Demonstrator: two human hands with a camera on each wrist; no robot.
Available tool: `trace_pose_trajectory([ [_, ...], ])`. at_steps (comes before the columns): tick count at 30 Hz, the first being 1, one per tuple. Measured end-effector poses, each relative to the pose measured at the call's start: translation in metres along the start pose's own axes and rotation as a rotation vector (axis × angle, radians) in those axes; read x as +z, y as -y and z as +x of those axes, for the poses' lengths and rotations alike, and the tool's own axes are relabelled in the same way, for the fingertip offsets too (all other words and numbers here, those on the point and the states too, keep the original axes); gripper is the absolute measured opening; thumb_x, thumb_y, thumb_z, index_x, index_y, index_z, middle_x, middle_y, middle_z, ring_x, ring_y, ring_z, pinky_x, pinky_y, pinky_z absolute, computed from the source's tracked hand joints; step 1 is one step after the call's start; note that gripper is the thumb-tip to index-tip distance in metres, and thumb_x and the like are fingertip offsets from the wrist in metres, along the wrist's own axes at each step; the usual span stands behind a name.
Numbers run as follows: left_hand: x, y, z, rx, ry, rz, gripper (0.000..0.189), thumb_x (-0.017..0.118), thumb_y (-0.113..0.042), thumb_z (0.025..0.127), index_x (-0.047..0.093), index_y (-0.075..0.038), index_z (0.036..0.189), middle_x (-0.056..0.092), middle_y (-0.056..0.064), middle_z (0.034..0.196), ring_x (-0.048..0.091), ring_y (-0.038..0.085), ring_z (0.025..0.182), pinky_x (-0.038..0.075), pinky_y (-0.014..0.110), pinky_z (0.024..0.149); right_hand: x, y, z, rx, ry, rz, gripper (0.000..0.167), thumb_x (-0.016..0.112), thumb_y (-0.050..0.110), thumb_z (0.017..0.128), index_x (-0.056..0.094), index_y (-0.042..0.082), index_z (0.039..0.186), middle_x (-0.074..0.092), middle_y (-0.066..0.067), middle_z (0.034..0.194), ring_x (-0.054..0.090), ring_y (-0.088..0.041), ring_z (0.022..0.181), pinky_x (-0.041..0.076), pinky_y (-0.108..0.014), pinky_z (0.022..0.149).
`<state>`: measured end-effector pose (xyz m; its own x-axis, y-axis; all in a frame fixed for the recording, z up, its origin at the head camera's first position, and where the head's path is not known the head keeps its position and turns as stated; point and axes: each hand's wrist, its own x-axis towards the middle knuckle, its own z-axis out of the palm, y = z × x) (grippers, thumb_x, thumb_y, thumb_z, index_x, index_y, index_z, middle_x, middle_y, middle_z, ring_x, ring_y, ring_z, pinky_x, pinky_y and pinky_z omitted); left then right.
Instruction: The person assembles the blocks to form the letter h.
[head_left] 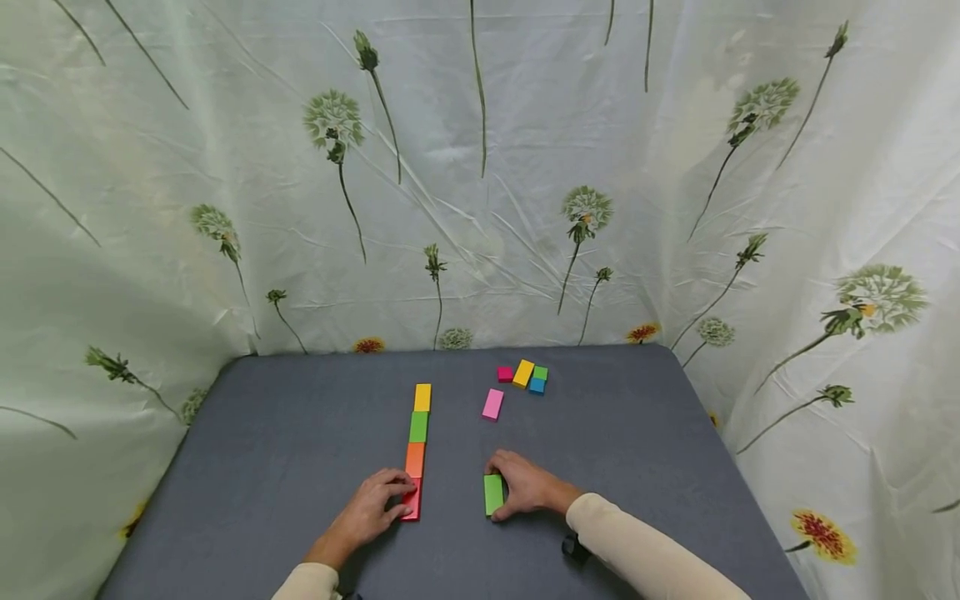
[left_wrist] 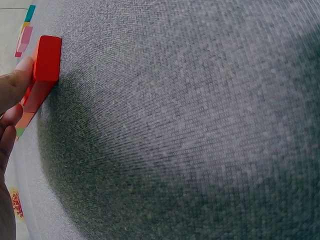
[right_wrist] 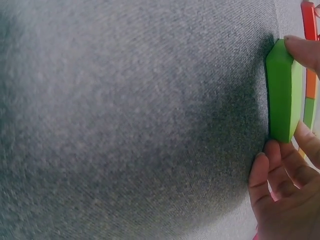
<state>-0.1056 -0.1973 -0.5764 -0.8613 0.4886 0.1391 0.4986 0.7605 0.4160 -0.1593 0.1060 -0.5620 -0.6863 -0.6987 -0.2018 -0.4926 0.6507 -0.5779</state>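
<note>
A red block (head_left: 412, 506) lies at the near end of a straight row, with an orange block (head_left: 415, 459), a green block (head_left: 418, 427) and a yellow block (head_left: 423, 397) beyond it. My left hand (head_left: 371, 505) comes from the left and rests its thumb and fingertips on the red block, whose end face (left_wrist: 48, 58) shows in the left wrist view. Right of the row, my right hand (head_left: 527, 485) holds a separate green block (head_left: 492, 495) lengthwise between thumb and fingers. In the right wrist view, the thumb touches one end of this green block (right_wrist: 281, 95) and fingertips the other.
Farther back lies a pink block (head_left: 492, 405). Behind it are a crimson block (head_left: 506, 374), a tilted yellow block (head_left: 523, 374), a small green block (head_left: 541, 372) and a blue block (head_left: 537, 387). A flower-print curtain (head_left: 510, 250) surrounds the dark grey table (head_left: 285, 433).
</note>
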Motion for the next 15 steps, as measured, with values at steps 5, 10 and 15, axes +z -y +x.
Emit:
trace_pose_trajectory([
  [5,0.001,-0.001,0.000,-0.027,0.004,-0.024,0.026,0.080,-0.014,0.077,0.073,-0.003,0.100,0.061,0.000,0.105,0.058,0.019,0.097,0.050,0.041,0.084,-0.004,-0.003,0.000,0.016,0.009,0.064,0.059,0.084,0.036,0.072,0.055,0.011,0.116,0.050,0.007,0.103,0.046,-0.005,0.092,0.045,-0.024,0.084],
  [10,0.002,-0.001,-0.001,-0.046,0.013,-0.033,0.027,0.080,-0.015,0.077,0.073,-0.003,0.101,0.061,0.000,0.105,0.058,0.019,0.098,0.050,0.042,0.085,-0.019,-0.012,0.008,0.067,-0.068,0.201,0.059,0.084,0.032,0.074,0.055,0.007,0.118,0.054,0.001,0.106,0.051,-0.012,0.089,0.045,-0.027,0.079],
  [15,0.002,-0.001,0.000,-0.059,0.024,-0.029,0.029,0.080,-0.016,0.077,0.073,-0.003,0.103,0.060,-0.001,0.106,0.057,0.018,0.099,0.050,0.041,0.086,-0.036,-0.026,0.030,0.171,-0.226,0.242,0.059,0.084,0.025,0.074,0.054,0.002,0.120,0.057,-0.006,0.108,0.051,-0.018,0.089,0.046,-0.030,0.079],
])
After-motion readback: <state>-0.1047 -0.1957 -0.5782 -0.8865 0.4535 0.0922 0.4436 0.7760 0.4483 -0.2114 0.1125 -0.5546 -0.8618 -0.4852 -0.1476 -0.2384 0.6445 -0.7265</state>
